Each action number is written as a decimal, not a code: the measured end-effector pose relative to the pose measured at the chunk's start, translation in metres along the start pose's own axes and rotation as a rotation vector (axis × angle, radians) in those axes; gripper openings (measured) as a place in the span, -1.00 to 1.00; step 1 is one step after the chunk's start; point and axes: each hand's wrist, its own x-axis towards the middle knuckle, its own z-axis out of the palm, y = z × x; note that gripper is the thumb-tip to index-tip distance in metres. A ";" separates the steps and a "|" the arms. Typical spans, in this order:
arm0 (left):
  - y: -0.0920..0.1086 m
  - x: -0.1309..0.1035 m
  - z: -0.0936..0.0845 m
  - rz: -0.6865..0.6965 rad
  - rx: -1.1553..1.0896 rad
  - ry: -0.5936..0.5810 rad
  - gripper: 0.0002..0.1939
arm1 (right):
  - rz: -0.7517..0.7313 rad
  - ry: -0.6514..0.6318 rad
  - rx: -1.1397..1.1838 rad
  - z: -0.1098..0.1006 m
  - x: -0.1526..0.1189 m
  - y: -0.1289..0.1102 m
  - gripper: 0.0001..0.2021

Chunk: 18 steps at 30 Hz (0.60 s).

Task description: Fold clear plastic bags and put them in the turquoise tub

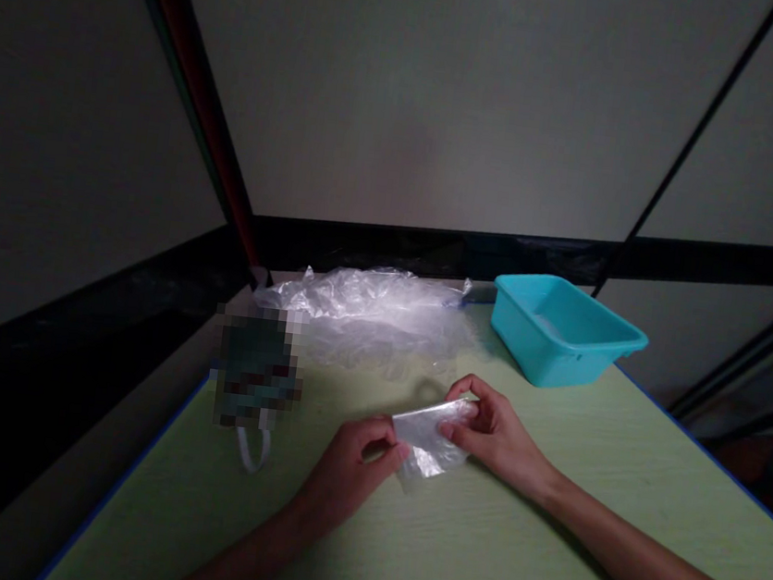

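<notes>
A small sheet of clear plastic film (434, 435), perhaps a folded bag, is stretched between my two hands above the table. My left hand (356, 463) pinches its left edge between thumb and fingers. On the right side, my right hand (488, 432) grips the film, thumb in front and fingers behind. The film's lower edge hangs loose and looks creased. Beyond my hands lies a wide heap of crumpled clear plastic (376, 312).
The pale green table (467, 560) has a blue edge. A turquoise basin (561, 347) stands at the back right. At the left edge is a blurred dark green object (257, 368) with a white loop. Panelled walls rise behind the table.
</notes>
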 end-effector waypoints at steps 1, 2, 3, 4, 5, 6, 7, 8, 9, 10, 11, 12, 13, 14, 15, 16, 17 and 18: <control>0.000 0.000 -0.001 -0.013 -0.023 -0.009 -0.81 | 0.014 0.000 0.025 0.000 0.000 0.000 -0.66; 0.000 0.000 -0.002 -0.027 -0.044 -0.019 -0.81 | 0.019 0.000 0.044 0.000 0.000 0.000 -0.65; 0.001 -0.001 -0.003 -0.042 -0.065 -0.030 -0.82 | 0.019 -0.007 0.058 -0.001 0.000 -0.001 -0.64; 0.002 -0.001 -0.004 -0.060 -0.088 -0.041 -0.82 | 0.020 -0.026 0.065 -0.001 0.000 -0.002 -0.64; 0.003 -0.002 -0.004 -0.079 -0.113 -0.050 -0.83 | 0.026 -0.055 0.068 -0.001 -0.001 -0.003 -0.64; 0.004 -0.002 -0.005 -0.099 -0.139 -0.057 -0.83 | 0.036 -0.089 0.068 -0.001 -0.002 -0.004 -0.64; 0.006 -0.003 -0.004 -0.117 -0.167 -0.064 -0.82 | 0.049 -0.124 0.065 -0.001 -0.002 -0.005 -0.64; 0.007 -0.003 -0.004 -0.134 -0.200 -0.071 -0.82 | 0.063 -0.149 0.061 0.000 -0.002 -0.006 -0.64; 0.009 -0.004 -0.003 -0.150 -0.238 -0.074 -0.83 | 0.074 -0.157 0.053 0.000 -0.002 -0.006 -0.64; 0.010 -0.004 -0.002 -0.162 -0.282 -0.073 -0.84 | 0.076 -0.144 0.041 0.000 -0.002 -0.006 -0.65; 0.010 -0.004 -0.001 -0.170 -0.324 -0.056 -0.85 | 0.069 -0.107 0.027 0.000 -0.001 -0.005 -0.67; 0.010 -0.004 0.000 -0.176 -0.360 -0.021 -0.87 | 0.055 -0.052 0.009 -0.001 0.000 -0.004 -0.69; 0.009 -0.004 0.001 -0.185 -0.392 0.033 -0.87 | 0.032 0.014 -0.015 -0.003 0.001 -0.003 -0.70; 0.008 -0.004 0.002 -0.197 -0.422 0.095 -0.87 | -0.001 0.085 -0.045 -0.005 0.003 -0.002 -0.71; 0.007 -0.004 0.002 -0.216 -0.455 0.152 -0.87 | -0.045 0.154 -0.084 -0.008 0.003 0.000 -0.72; 0.006 -0.004 0.002 -0.246 -0.492 0.195 -0.87 | -0.100 0.219 -0.139 -0.010 0.004 0.001 -0.73; 0.006 -0.004 0.001 -0.281 -0.541 0.212 -0.87 | -0.169 0.283 -0.222 -0.013 0.004 0.002 -0.76; 0.006 -0.005 0.001 -0.321 -0.608 0.189 -0.86 | -0.252 0.341 -0.334 -0.015 0.003 0.003 -0.80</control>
